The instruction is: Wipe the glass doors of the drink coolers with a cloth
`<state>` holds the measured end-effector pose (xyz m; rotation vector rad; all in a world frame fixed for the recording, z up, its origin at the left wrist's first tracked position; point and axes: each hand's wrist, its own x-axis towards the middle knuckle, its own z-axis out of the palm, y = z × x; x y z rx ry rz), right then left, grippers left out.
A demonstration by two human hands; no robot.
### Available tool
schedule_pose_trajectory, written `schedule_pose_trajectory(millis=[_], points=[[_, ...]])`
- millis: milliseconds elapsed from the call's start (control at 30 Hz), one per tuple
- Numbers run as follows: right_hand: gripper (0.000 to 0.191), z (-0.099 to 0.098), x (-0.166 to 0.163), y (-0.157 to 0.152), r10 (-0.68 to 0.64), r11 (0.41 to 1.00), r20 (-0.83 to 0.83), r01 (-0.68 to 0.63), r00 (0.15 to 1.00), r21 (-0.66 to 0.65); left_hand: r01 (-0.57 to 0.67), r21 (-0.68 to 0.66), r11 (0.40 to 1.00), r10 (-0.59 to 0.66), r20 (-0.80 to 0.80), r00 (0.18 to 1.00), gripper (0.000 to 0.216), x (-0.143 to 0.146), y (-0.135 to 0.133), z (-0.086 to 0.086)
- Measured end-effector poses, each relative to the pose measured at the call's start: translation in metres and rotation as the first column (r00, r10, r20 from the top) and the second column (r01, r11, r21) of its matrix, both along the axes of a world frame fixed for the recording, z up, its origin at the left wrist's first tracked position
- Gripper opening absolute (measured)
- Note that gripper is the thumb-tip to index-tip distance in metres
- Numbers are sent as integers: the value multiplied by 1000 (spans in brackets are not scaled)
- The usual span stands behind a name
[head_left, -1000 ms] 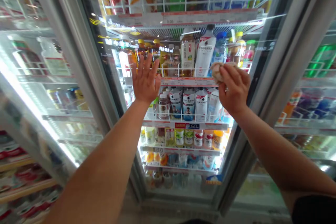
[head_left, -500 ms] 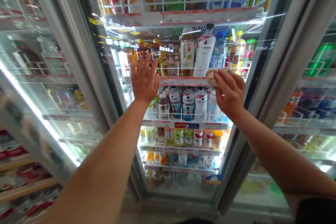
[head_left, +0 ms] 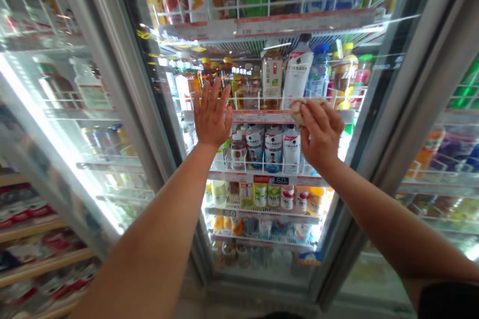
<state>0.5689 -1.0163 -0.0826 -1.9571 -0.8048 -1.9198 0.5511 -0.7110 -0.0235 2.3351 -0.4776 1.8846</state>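
Both arms reach forward to the glass door (head_left: 258,264) of a lit drinks fridge. My left hand (head_left: 212,114) is flat against the glass, fingers spread, holding nothing. To its right, my right hand (head_left: 322,132) grips a crumpled pale cloth (head_left: 298,111) and presses it on the glass. The cloth is partly hidden under the fingers. Behind the door, near the cloth, stand a white bottle with a black cap (head_left: 298,70) and a tea bottle (head_left: 272,77). Reflections of lights and lettering show on the pane.
A metal frame (head_left: 123,65) borders the door at left, another (head_left: 406,124) at right. Neighbouring fridges with bottles flank it. Low at the left, wooden-edged shelves (head_left: 48,265) hold red packages. Shelves of bottles fill the fridge, with a price tag (head_left: 281,180) on one edge.
My right hand has moved slightly left with the cloth, relative to the bottles behind. My left hand stays on the glass. The view has shifted a little, so the fridge appears further right.
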Motion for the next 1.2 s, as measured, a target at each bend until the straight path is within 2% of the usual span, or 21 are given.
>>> schedule_pose_trajectory(millis=[67, 133, 200, 267, 367, 433, 467, 533, 633, 667, 700, 733, 833, 900, 933, 1000, 1067, 1100, 1133, 1167, 1200], points=[[72, -21, -7, 17, 27, 978, 32, -20, 999, -206, -13, 4, 1000, 13, 13, 1000, 57, 0, 0, 0], [73, -37, -14, 30, 100, 867, 47, -64, 994, -494, -19, 2, 1000, 19, 17, 1000, 57, -1, 0, 0], [75, -35, -15, 36, 134, 780, 28, -88, 991, -620, -22, -3, 1000, 22, 12, 1000, 57, -2, -1, 0], [78, -13, -11, 35, 88, 845, 2, -73, 996, -530, -24, -6, 1000, 24, 9, 1000, 57, -3, -1, 0], [80, 23, -3, 32, 8, 970, -64, -23, 998, -242, -21, -5, 1000, 21, 18, 1000, 57, -1, -1, -1], [78, 23, -1, 37, -6, 991, -93, -7, 996, -137, -25, -3, 1000, 25, 26, 999, 56, 1, 0, -2], [78, 14, -2, 42, 1, 987, -86, -15, 996, -162, -30, -4, 1000, 30, 30, 999, 56, 2, 1, -2], [74, -13, -6, 52, 56, 924, -36, -65, 998, -378, -44, 2, 999, 44, 41, 998, 56, 3, 1, -3], [62, -41, -10, 60, 167, 695, 22, -102, 986, -712, -53, 15, 999, 52, 54, 997, 56, 2, 1, -4], [60, -40, -10, 59, 174, 673, 28, -98, 984, -734, -50, 15, 999, 49, 49, 998, 56, 1, 1, -4], [61, -33, -9, 57, 160, 701, 32, -91, 987, -707, -46, 12, 999, 45, 42, 998, 57, 1, 1, -4], [63, -22, -8, 54, 127, 765, 28, -80, 991, -639, -43, 8, 999, 42, 33, 999, 57, 0, 0, -3], [73, 12, -4, 46, 33, 948, -31, -41, 999, -316, -32, -3, 999, 32, 3, 999, 57, -2, -1, -2], [75, 14, -4, 48, 16, 985, -55, -25, 998, -169, -11, -14, 1000, 11, -22, 1000, 57, -3, -2, -2], [75, 7, -5, 50, 19, 986, -46, -27, 999, -165, 0, -21, 1000, -1, -33, 999, 57, -4, -2, -1], [74, -19, -10, 57, 60, 942, -11, -60, 998, -330, 17, -31, 999, -18, -40, 999, 57, -5, -3, -1], [70, -44, -14, 61, 134, 808, 7, -105, 991, -579, 17, -27, 999, -18, -29, 999, 57, -5, -3, -1], [67, -51, -15, 60, 161, 738, 7, -115, 987, -665, 12, -22, 1000, -12, -19, 1000, 57, -5, -3, -2], [65, -52, -15, 59, 169, 704, 12, -112, 985, -701, 3, -14, 1000, -3, -6, 1000, 57, -5, -2, -2], [65, -48, -14, 56, 160, 720, 27, -98, 987, -687, -8, -5, 1000, 8, 8, 1000, 56, -5, -2, -2], [66, -40, -13, 52, 134, 774, 41, -79, 990, -629, -19, 2, 1000, 19, 20, 1000, 56, -4, -1, -3]])
